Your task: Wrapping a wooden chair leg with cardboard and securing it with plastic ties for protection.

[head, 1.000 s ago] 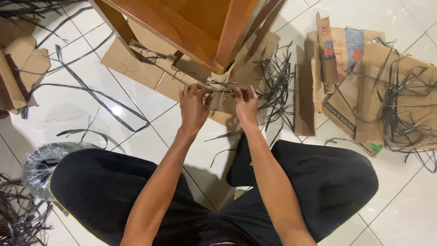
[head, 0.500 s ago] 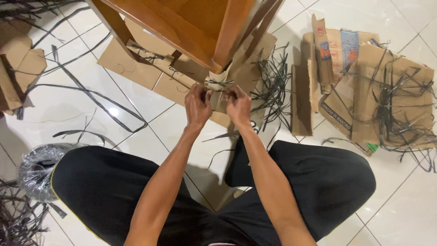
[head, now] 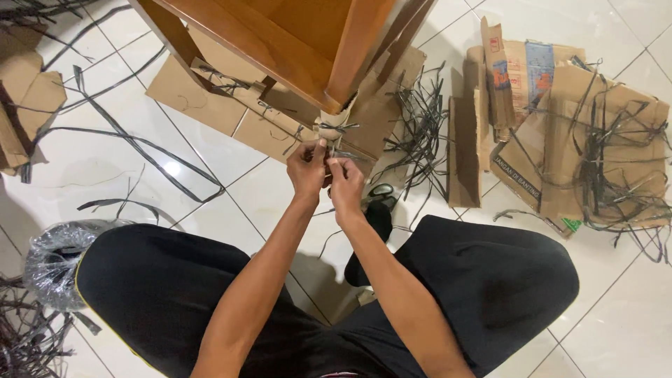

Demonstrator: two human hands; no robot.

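My left hand [head: 306, 168] and my right hand [head: 344, 183] are pressed close together just below a wooden table leg [head: 353, 52]. The leg's lower end is wrapped in brown cardboard [head: 334, 124] tied round with a thin black plastic strap [head: 341, 128]. Both hands pinch ends of black strap [head: 327, 157] between fingers and thumbs. A pair of scissors [head: 380, 190] with black handles lies on the tiles right beside my right hand.
A wooden table [head: 280, 31] stands over flattened cardboard [head: 203, 94]. Folded boxes tangled with black straps [head: 595, 140] lie at the right. Loose strap pieces [head: 119, 136] cross the white tiles at the left. A roll wrapped in clear plastic [head: 56, 259] sits by my left knee.
My hands have come down from the wrapped leg and moved closer together, now almost touching. The view has shifted slightly, and the scissors now show beside my right hand.
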